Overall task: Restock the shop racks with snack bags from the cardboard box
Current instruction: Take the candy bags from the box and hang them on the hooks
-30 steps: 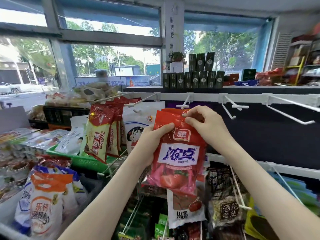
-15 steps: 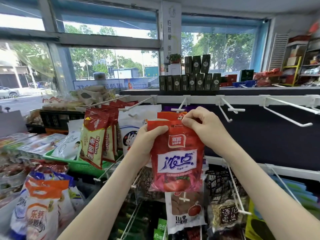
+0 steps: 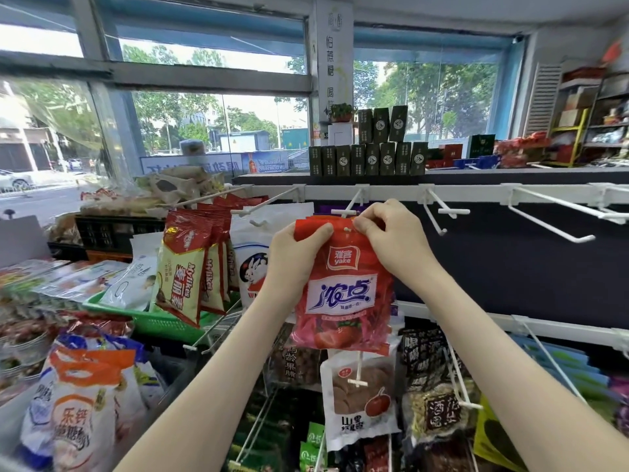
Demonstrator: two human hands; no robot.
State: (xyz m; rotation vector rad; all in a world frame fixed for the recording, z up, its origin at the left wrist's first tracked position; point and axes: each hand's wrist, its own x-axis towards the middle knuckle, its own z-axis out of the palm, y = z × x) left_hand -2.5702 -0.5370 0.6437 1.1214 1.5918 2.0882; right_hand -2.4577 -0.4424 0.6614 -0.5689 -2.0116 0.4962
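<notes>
The rack (image 3: 510, 253) has a dark back panel, a shelf along its top edge and two white rails. Dark green boxes (image 3: 371, 160) stand on the shelf (image 3: 544, 174) near its middle, stacked in two rows. At the left end of the upper rail (image 3: 391, 191) hang red and yellow bags (image 3: 183, 267) and a white rabbit bag (image 3: 253, 264). White hooks (image 3: 453, 211) stick out further right. Under the lower rail (image 3: 476, 320) hang a bag of brown slices (image 3: 360, 400) and dark bags (image 3: 435, 407).
</notes>
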